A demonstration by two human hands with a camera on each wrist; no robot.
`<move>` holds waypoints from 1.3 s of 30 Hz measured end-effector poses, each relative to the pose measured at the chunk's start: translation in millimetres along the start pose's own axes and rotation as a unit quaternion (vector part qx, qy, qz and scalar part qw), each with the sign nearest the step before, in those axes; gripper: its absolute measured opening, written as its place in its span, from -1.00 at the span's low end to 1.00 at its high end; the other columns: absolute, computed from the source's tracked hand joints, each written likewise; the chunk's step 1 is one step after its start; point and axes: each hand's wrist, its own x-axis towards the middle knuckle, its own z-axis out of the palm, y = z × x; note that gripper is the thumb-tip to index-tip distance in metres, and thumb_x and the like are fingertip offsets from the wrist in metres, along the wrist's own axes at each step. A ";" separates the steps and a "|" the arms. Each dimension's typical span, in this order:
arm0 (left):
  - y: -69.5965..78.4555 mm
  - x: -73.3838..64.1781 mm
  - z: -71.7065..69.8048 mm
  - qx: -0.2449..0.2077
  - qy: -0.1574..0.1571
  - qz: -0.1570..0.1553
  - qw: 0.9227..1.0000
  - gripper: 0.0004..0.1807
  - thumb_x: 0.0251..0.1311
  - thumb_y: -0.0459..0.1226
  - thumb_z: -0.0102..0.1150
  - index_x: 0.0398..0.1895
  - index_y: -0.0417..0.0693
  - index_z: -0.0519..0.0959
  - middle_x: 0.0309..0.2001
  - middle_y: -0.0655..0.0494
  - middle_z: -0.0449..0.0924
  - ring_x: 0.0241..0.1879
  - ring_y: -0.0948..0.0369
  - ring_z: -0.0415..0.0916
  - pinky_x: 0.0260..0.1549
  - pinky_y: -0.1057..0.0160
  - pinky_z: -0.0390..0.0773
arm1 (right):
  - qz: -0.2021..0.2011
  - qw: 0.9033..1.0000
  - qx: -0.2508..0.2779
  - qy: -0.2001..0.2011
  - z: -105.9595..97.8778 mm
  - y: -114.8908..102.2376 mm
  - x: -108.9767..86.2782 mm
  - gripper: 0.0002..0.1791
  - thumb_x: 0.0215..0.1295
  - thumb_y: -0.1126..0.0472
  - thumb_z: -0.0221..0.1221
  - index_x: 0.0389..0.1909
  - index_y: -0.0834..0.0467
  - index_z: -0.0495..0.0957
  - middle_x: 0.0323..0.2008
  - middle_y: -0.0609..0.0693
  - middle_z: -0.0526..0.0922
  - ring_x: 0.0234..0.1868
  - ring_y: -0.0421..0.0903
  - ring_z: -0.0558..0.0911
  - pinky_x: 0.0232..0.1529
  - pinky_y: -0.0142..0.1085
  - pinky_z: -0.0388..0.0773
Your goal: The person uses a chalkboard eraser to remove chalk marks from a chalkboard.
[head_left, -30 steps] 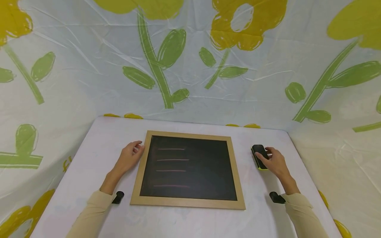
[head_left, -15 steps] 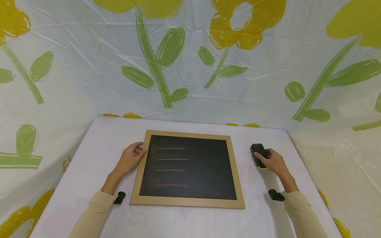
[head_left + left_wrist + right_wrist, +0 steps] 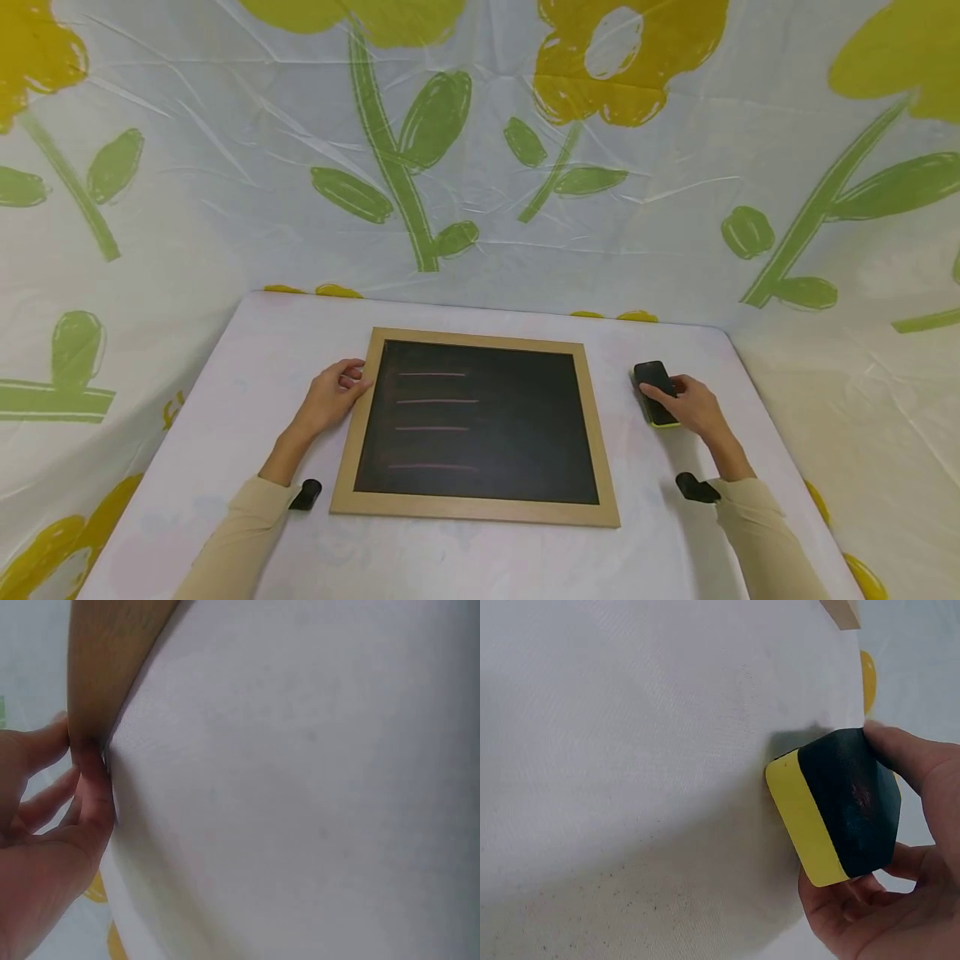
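A chalkboard (image 3: pixel 525 425) with a light wooden frame (image 3: pixel 112 667) lies on the table, several pink chalk lines (image 3: pixel 437 402) across its left half. My left hand (image 3: pixel 330 398) pinches the frame's left edge, thumb on the upper face and a finger against the side, as the left wrist view shows. To the right of the board, my right hand (image 3: pixel 693 404) grips a chalkboard eraser (image 3: pixel 847 802), black with a yellow layer, between thumb and fingers. In the right wrist view the eraser is tilted close over the table, its shadow beside it.
The white table (image 3: pixel 465 558) has rounded far corners. A flower-printed cloth (image 3: pixel 480 167) hangs behind it and along both sides. Black wrist camera mounts (image 3: pixel 697 487) stick out from the beige sleeves (image 3: pixel 772 542). Dark specks (image 3: pixel 630 900) dot the surface near the eraser.
My left hand has shifted slightly right and taken hold of the frame's edge. The right hand's fingers have closed around the eraser, which has barely moved. The chalk lines look the same.
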 end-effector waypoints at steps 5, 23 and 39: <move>-0.4 1.8 0.9 0.003 -0.007 -0.006 1.000 -0.54 0.38 -0.32 0.28 0.23 -0.44 0.48 -0.07 -0.26 0.61 -0.11 -0.08 0.59 -0.11 0.02 0.55 | 0.007 0.999 0.046 -0.017 -5.7 -1.8 -3.0 -0.09 0.51 -0.24 0.06 0.36 0.57 0.21 0.26 0.58 0.34 0.24 0.45 0.39 0.22 0.25 0.37; 4.6 -1.4 -0.1 0.005 -0.018 -0.025 1.000 -0.52 0.40 -0.31 0.26 0.25 -0.46 0.46 -0.05 -0.28 0.57 -0.08 -0.09 0.56 -0.05 -0.03 0.52 | 0.059 0.987 0.131 -0.069 -15.7 -6.9 -1.5 -0.10 0.50 -0.22 0.06 0.38 0.49 0.05 0.40 0.57 0.15 0.31 0.38 0.32 0.30 0.19 0.31; 0.6 0.4 3.1 0.007 -0.016 -0.025 1.000 -0.52 0.42 -0.30 0.25 0.26 -0.46 0.45 -0.03 -0.29 0.56 -0.06 -0.12 0.56 -0.03 -0.05 0.53 | -0.022 0.996 0.073 -0.039 -8.1 -18.3 -4.9 -0.26 0.48 -0.12 0.16 0.26 0.41 0.15 0.24 0.59 0.37 0.19 0.39 0.47 0.12 0.18 0.47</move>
